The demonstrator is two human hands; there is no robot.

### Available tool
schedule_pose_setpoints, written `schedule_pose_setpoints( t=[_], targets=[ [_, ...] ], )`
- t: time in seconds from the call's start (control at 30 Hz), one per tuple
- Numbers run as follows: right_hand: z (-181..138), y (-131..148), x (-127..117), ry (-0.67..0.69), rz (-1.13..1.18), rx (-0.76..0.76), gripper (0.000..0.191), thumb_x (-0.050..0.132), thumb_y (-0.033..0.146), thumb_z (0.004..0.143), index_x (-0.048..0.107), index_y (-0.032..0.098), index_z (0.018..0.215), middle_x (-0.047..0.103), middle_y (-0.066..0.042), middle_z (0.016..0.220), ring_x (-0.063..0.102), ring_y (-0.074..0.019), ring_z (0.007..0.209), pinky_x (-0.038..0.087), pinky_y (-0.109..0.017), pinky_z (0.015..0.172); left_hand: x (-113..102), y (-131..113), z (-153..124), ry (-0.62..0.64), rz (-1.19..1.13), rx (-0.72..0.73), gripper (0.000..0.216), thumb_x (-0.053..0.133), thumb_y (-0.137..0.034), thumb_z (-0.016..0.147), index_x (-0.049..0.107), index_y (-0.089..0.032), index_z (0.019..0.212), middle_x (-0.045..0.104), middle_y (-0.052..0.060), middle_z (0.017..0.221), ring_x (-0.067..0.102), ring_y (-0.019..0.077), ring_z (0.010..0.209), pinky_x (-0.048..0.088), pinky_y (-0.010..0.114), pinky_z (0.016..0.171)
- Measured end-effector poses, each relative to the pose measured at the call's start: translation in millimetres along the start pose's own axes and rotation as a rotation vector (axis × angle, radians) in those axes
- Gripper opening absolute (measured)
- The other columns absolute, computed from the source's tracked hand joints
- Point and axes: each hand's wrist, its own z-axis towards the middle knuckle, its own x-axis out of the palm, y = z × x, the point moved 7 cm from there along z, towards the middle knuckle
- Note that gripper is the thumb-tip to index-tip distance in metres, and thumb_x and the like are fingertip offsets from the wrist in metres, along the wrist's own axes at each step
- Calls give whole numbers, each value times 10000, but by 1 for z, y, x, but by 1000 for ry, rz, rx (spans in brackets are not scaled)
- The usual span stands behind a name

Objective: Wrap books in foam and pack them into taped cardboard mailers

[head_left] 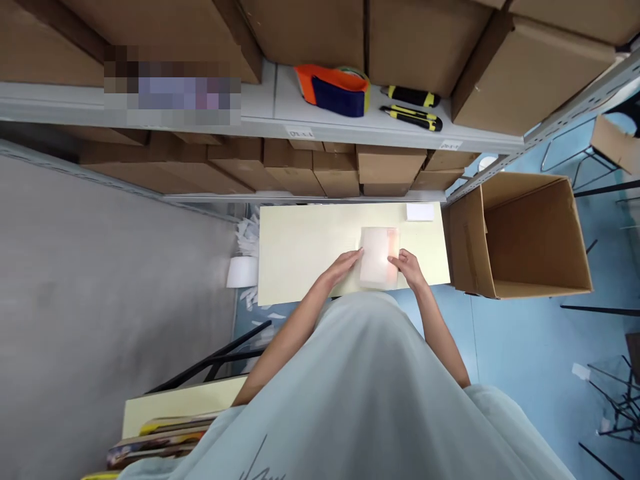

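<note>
A flat, frosted white rectangular packet, with a pale orange band along its right side, is between my hands over the cream table. My left hand grips its left edge, fingertips near the middle of that side. On the other side, my right hand pinches the right edge, thumb on top over the orange band and fingers curled. Whether the packet rests on the table or is slightly lifted, I cannot tell. Behind it to the right lies a small white card or box.
Metal shelves with cardboard boxes rise behind the table. A tape roll and two yellow-black box cutters lie on one shelf. An open carton stands right; a white bin and scraps are left. Books lie lower left.
</note>
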Motion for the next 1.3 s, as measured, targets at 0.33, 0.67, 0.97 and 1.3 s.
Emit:
schedule_pose_setpoints(
  t=[0.33,0.67,0.97,1.3],
  targets=[
    [-7,20,58,-43,-11,-12,533,886,621,684,672,214,952,804,-74,953,739,-222,839,571,-314,715,-74,-14,-28,-267,-37,77,543,817,-716,738,791,-193,881,788,69,856,718,235,834,568,335,736],
    [-12,52,156,35,-200,-209,539,849,544,782,729,217,1193,753,-157,1380,758,-297,1213,602,-466,1082,-123,-60,-74,-423,109,350,272,714,-445,879,761,-186,948,819,74,915,778,250,839,583,343,808],
    [-47,90,235,-107,-728,-301,193,709,319,903,719,242,1081,819,-89,1021,770,-292,934,563,-354,820,-121,-75,-109,-363,-98,429,282,795,-474,836,808,-199,896,842,68,895,808,259,842,621,332,778],
    [-55,98,247,64,-469,-420,459,495,627,1000,649,210,885,706,-41,807,617,-217,777,488,-307,736,-155,-58,-133,-483,-192,530,476,761,-546,903,779,-183,1210,769,137,1282,762,265,1123,633,395,1000]
  ],
)
